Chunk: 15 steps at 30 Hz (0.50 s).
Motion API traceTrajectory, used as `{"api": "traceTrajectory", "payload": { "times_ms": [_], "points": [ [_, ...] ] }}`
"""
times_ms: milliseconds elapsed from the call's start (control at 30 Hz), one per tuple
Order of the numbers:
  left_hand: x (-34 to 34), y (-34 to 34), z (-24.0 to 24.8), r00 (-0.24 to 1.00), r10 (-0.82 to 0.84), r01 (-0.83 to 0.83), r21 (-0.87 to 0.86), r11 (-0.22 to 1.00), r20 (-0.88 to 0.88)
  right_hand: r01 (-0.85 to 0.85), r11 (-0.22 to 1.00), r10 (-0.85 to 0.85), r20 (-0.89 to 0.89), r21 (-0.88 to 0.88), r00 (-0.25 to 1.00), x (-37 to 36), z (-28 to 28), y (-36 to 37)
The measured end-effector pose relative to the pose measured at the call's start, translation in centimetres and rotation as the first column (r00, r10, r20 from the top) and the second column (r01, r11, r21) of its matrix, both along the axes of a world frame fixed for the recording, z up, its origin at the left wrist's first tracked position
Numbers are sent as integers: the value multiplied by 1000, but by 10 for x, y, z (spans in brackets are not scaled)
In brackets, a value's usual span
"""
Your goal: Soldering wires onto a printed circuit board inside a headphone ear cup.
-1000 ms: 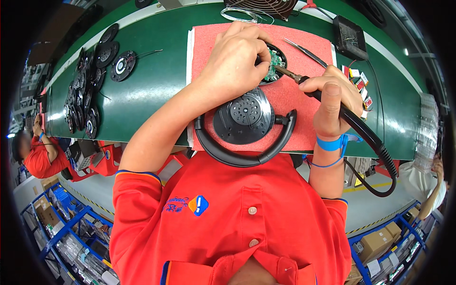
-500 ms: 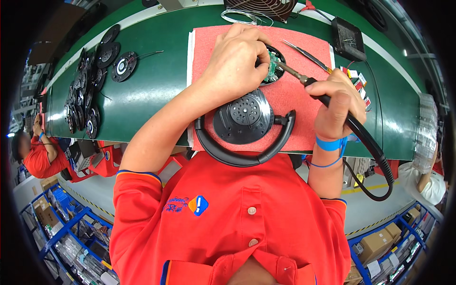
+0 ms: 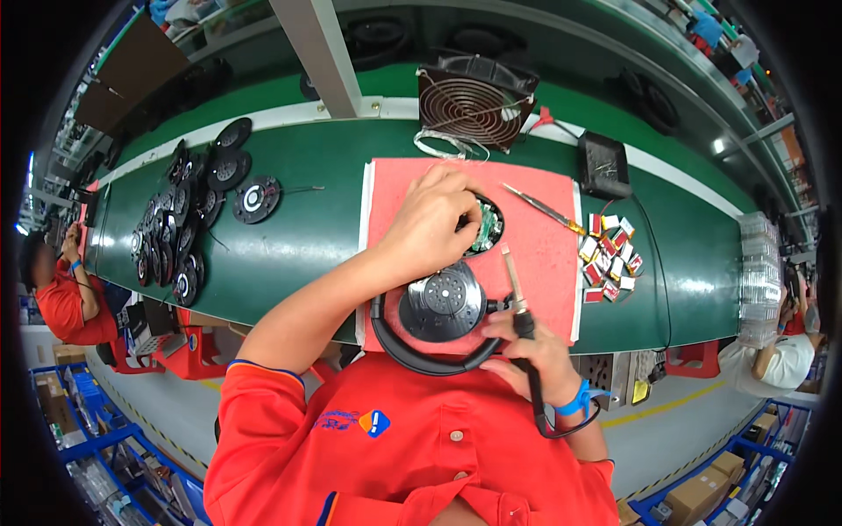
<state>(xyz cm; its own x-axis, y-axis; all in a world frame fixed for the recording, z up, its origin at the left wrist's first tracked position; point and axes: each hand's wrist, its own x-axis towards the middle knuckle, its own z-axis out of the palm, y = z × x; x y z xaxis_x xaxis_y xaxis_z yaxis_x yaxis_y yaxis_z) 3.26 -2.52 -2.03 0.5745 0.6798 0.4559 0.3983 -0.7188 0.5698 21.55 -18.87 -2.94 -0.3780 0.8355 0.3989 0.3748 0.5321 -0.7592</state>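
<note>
From where I stand, the iron [image 3: 517, 289] worries me most. The right hand [image 3: 542, 355] has its fingers wrapped around the handle, low beside the headset [image 3: 443, 302], and the bare tip points away from the body, just off the near right rim of the open cup [image 3: 497, 245]. That cup lies on the pink mat [image 3: 395, 188], beyond the headset, with the green board [image 3: 488, 224] showing inside. The left hand [image 3: 430, 221] sits against the cup's left side, fingers bent inward; the tips are hidden, so I can't tell whether they pinch anything. If the tip is hot, a careless swing left could scorch the rim, the board or those fingers, simply because everything is so close. The cup could also twist if the left hand shifts, since I see nothing else steadying it. The headset's band [image 3: 412, 358] reaches past the mat's near edge, close to the shirt [image 3: 421, 438], so a bump from the right hand might drag it off. The iron's cord [image 3: 554, 431] bends near the wrist strap [image 3: 574, 399] and could snag there, jerking the tip. Swung wide right, it might also catch the loose packs [image 3: 610, 259] on the bench [image 3: 298, 237].
</note>
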Motion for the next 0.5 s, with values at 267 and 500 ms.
{"api": "traceTrajectory", "payload": {
  "times_ms": [267, 500],
  "points": [
    [-54, 20, 30, 999, 37, -33, -151, 988, 26, -159, 981, 129, 238, 112, 963, 19, 23, -6],
    [-108, 22, 14, 970, 236, -218, -228, 949, 56, 210, 939, -256, 146, 272, 956, 81, 75, 8]
  ]
}}
